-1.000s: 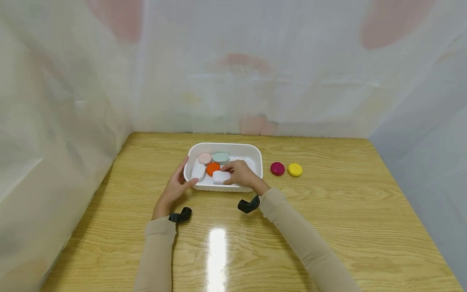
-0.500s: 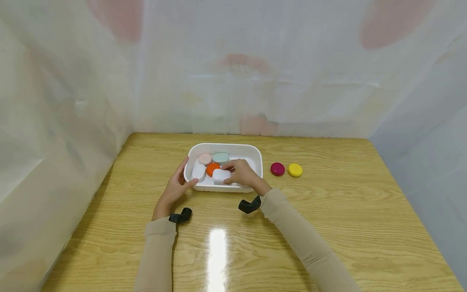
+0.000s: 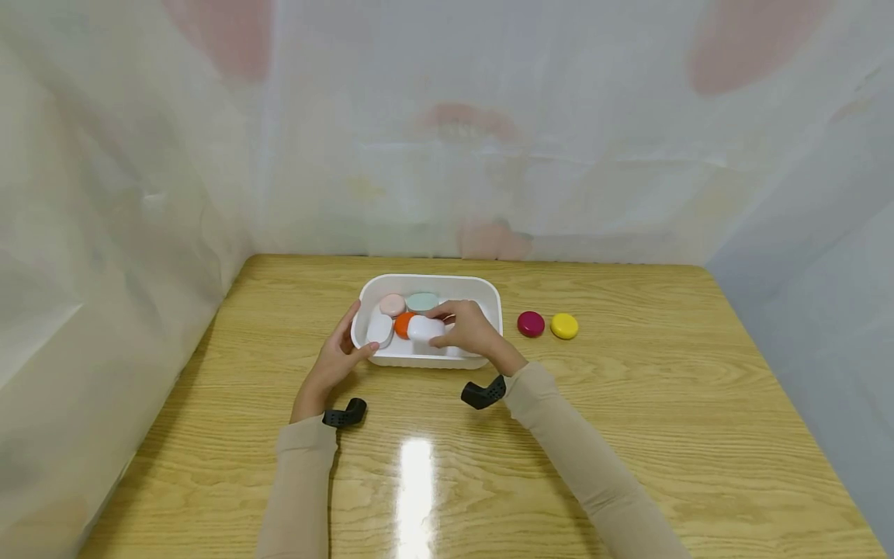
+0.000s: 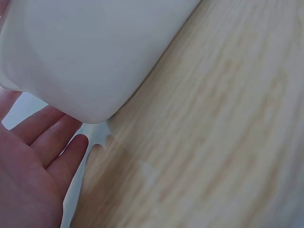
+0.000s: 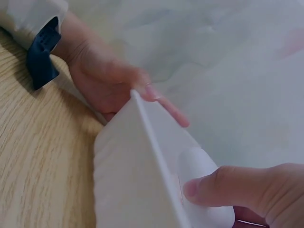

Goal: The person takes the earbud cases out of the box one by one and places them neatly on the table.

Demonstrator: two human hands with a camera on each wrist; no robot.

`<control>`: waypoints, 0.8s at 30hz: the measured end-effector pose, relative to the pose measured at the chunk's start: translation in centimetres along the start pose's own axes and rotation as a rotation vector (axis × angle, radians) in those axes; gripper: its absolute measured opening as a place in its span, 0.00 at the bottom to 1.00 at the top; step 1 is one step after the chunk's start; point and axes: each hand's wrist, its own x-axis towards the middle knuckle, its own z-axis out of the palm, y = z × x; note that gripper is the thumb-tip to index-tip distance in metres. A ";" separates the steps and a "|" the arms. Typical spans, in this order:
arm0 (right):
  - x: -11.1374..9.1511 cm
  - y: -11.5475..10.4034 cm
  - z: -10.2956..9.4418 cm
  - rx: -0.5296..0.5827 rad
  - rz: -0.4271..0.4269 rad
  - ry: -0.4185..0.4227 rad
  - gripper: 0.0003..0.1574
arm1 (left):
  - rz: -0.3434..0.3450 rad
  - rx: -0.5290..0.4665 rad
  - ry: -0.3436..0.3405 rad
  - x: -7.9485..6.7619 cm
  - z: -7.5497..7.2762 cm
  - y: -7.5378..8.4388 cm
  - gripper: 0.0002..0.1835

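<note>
A white tray (image 3: 469,284) with rounded corners stands on the table. My left hand (image 3: 334,359) grips its left end, thumb over the near rim and fingers along the outer wall; the right wrist view shows that thumb on the rim. My right hand (image 3: 469,330) reaches over the near right side and pinches a white bar of soap (image 3: 422,329), raised in the tray and partly overlapping an orange round soap (image 3: 402,325). Also in the tray lie another white bar (image 3: 380,330), a pale pink oval soap (image 3: 393,305) and a mint green one (image 3: 422,303).
To the right of the tray, a magenta round soap (image 3: 531,324) and a yellow one (image 3: 564,326) lie side by side on the wooden table (image 3: 663,419). Pale sheeting (image 3: 587,178) hangs behind the table and along both sides.
My right hand has lifted the white bar of soap a little and shifted slightly right and back with it, so it now covers part of the orange soap. My left hand stays put.
</note>
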 end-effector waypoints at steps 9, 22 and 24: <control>-1.4 0.0 -1.5 0.050 -0.057 0.071 0.27 | 0.007 -0.006 0.003 -0.1 0.0 -0.1 0.46; -3.9 1.4 -3.3 0.125 0.018 0.185 0.28 | 0.024 -0.009 0.000 0.0 0.0 -0.1 0.46; -4.4 1.6 -3.5 0.131 0.028 0.205 0.28 | 0.024 -0.004 -0.001 0.0 0.0 -0.1 0.46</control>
